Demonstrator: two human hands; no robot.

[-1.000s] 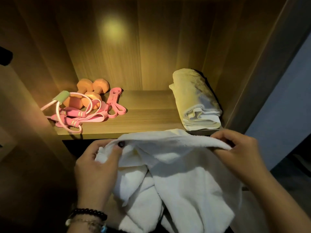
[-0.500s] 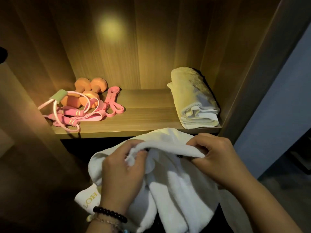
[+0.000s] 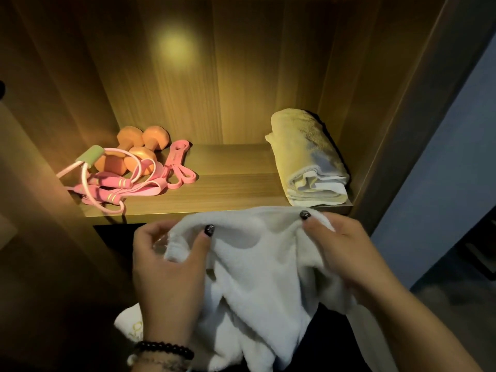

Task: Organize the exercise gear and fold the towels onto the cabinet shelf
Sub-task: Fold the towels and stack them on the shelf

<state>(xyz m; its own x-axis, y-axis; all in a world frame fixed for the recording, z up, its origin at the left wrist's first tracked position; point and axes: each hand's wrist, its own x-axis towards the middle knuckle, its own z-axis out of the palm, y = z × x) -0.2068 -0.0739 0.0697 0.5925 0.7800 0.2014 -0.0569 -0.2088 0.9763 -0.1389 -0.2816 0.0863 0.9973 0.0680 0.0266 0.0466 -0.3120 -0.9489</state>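
A white towel [image 3: 257,267] hangs in front of the wooden cabinet shelf [image 3: 228,189], below its front edge. My left hand [image 3: 166,269] pinches the towel's top edge at the left, and my right hand [image 3: 341,251] pinches it at the right. A folded towel [image 3: 308,159] lies at the shelf's right end. At the left end sit two orange dumbbells [image 3: 139,149], a pink skipping rope [image 3: 107,189] with its handles, and pink resistance bands [image 3: 174,170], all in one cluster.
The cabinet's side walls [image 3: 375,108] close in the shelf left and right. Bare wood shows in the shelf's middle between the gear and the folded towel. A dark gap [image 3: 115,237] lies under the shelf, and a blue-grey wall [image 3: 442,183] stands to the right.
My hands came together on the towel's top edge, then spread apart again along it. The towel stayed in front of the shelf; the things on the shelf did not move.
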